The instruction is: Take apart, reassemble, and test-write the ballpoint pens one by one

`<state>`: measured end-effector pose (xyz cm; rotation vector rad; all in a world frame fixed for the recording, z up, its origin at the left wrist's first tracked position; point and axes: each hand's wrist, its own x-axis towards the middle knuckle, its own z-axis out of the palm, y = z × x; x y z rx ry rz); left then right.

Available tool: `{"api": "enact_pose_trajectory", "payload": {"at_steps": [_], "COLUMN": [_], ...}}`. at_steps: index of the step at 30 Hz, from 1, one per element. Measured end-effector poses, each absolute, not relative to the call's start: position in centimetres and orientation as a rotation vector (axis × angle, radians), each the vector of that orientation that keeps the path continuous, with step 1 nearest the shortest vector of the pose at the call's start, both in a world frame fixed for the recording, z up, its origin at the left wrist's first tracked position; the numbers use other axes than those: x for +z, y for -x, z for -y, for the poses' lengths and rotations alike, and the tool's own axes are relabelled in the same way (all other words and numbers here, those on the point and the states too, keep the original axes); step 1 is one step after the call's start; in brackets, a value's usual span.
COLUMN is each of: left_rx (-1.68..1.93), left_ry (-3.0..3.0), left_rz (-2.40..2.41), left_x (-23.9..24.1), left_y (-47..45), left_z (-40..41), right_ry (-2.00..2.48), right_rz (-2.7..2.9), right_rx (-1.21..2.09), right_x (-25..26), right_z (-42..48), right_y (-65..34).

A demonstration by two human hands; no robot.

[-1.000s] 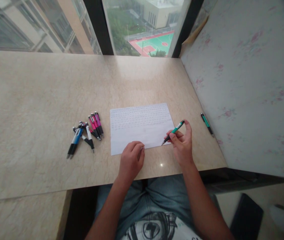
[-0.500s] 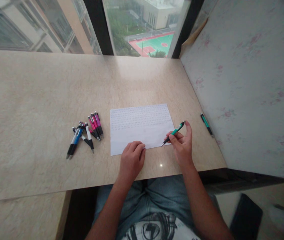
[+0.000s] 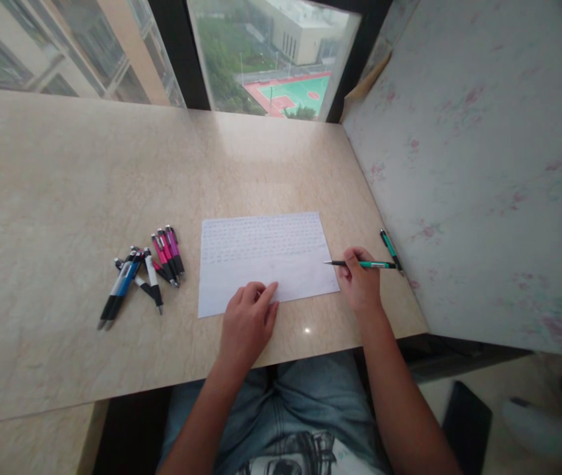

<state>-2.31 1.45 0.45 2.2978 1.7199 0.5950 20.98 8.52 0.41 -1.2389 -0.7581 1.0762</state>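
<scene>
A sheet of white paper [image 3: 266, 272] lies on the stone counter, its upper half covered in lines of handwriting. On its lower edge rests my left hand [image 3: 247, 323], open, with the index finger stretched out and the thumb apart. At the sheet's right edge my right hand [image 3: 361, 287] is closed around a green and black pen [image 3: 377, 264]. The pen lies nearly level, its tip pointing left over the paper and its green end to the right. Whether the tip touches the paper I cannot tell.
Left of the paper lies a cluster of pens: blue ones [image 3: 125, 284], white ones [image 3: 151, 270] and pink and purple ones [image 3: 168, 251]. Another green pen [image 3: 390, 249] lies by the papered wall [image 3: 483, 178] at right. A window [image 3: 271, 59] stands behind the counter [image 3: 271, 171].
My right hand has turned the pen from a slant to nearly level, its tip now over the paper. My left index finger has straightened. The whole view has shifted slightly.
</scene>
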Motion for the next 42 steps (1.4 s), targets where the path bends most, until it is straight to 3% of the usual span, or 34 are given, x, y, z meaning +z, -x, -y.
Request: {"api": "enact_pose_trajectory", "payload": {"at_steps": [6,21,42], "left_rx": [0.509,0.479,0.483], "left_ry": [-2.332,-2.358,-2.36], "left_rz": [-1.726,-1.763,-1.761], "left_x": [0.7,0.4,0.2], "left_y": [2.2,2.0,2.0], "left_z": [-1.7,-2.3,-2.3], "right_ry": [1.28,1.603,1.665], "right_rz": [1.039,1.555,1.59], "right_rx": [1.086,0.496,0.382], "right_x": [0.3,-1.1,-1.4], "right_z": [-11.1,-12.9,-12.9], "right_y": [-22.1,-21.6,-21.5]}}
